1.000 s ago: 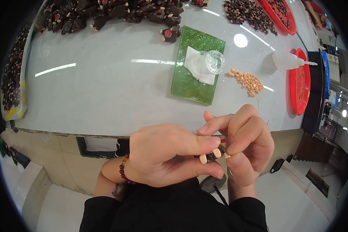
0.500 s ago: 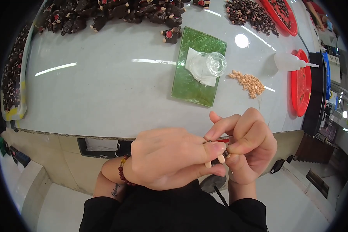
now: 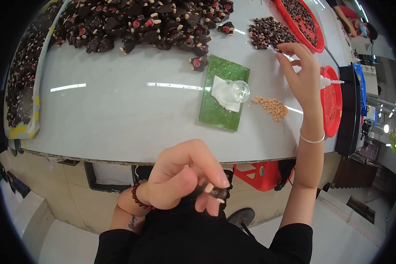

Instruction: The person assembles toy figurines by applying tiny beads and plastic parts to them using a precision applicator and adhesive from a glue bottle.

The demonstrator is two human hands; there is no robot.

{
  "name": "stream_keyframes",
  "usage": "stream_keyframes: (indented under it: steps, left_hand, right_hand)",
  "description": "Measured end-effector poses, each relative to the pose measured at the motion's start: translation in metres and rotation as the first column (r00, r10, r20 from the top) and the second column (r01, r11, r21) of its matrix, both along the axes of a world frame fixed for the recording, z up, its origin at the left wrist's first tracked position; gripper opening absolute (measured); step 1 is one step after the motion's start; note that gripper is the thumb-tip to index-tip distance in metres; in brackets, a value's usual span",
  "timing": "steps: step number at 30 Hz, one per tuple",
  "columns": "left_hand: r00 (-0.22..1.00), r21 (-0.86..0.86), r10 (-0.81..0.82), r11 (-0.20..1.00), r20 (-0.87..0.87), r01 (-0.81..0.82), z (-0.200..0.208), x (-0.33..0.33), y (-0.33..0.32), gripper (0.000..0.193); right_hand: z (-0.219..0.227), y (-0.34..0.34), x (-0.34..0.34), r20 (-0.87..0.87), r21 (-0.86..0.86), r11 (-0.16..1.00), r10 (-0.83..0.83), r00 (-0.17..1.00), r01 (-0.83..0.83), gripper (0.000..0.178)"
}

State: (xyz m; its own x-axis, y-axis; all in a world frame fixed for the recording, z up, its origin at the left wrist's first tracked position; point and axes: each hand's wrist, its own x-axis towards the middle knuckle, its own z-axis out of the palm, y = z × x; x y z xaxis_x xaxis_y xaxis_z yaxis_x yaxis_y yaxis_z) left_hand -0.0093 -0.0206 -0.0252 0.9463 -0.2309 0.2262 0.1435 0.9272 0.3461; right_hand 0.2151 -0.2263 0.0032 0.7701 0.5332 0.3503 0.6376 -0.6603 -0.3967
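Observation:
My left hand [image 3: 176, 176] is closed on a small dark brown figure [image 3: 218, 193] with beige bits on it, held in front of my body below the table's near edge. The fingers cover part of the figure. Out over the table, my right hand [image 3: 306, 77] reaches to the near edge of a pile of small dark brown pieces [image 3: 268, 33]. Its thumb and forefinger are closed around one small dark brown piece [image 3: 277, 50]. Beige bits [image 3: 272, 108] lie in a heap to the left of my right forearm.
A green board [image 3: 215, 112] carries white paper [image 3: 220, 94] and a clear plastic cup [image 3: 240, 91]. Dark figures with red spots [image 3: 154, 22] pile up behind. Red trays [image 3: 320, 39] stand at right, near a white nozzle bottle [image 3: 334, 82]. A long tray [image 3: 36, 105] is at left.
My hands have parted. The right has left the figure and gone forward to the dark pieces. The left has kept the figure and moved slightly left. The view has shifted.

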Motion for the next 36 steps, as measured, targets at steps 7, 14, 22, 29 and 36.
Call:
stream_keyframes:
  steps: [7, 14, 22, 29, 36]
  left_hand:
    - [0.995, 0.013, -0.041, 0.999, -0.090, 0.042, 0.001, 0.000, 0.009, 0.016]
    - [0.999, 0.189, 0.015, 0.982, -0.040, -0.007, 0.001, 0.003, 0.014, 0.016]
    - [0.994, 0.412, 0.105, 0.908, -0.039, -0.080, 0.007, 0.003, 0.009, 0.018]
    - [0.882, 0.795, 0.266, 0.388, 0.388, -0.467, 0.013, 0.006, 0.008, 0.025]
    - [0.812, 0.808, 0.210, 0.129, 0.545, -0.575, 0.019, 0.010, 0.000, 0.023]
  right_hand:
    - [-0.008, -0.002, 0.019, 0.237, -0.192, 0.977, -0.049, 0.970, 0.096, 0.009]
    - [-0.003, -0.001, 0.008, 0.111, -0.167, 0.986, 0.047, 0.993, -0.028, 0.010]
    - [0.007, 0.008, -0.019, 0.116, -0.072, 0.995, 0.079, 0.990, -0.071, 0.008]
    - [0.043, 0.032, -0.155, 0.164, 0.033, 0.877, 0.469, 0.868, -0.480, 0.031]
    - [0.018, 0.022, -0.157, -0.113, 0.457, 0.820, 0.438, 0.892, -0.345, 0.034]
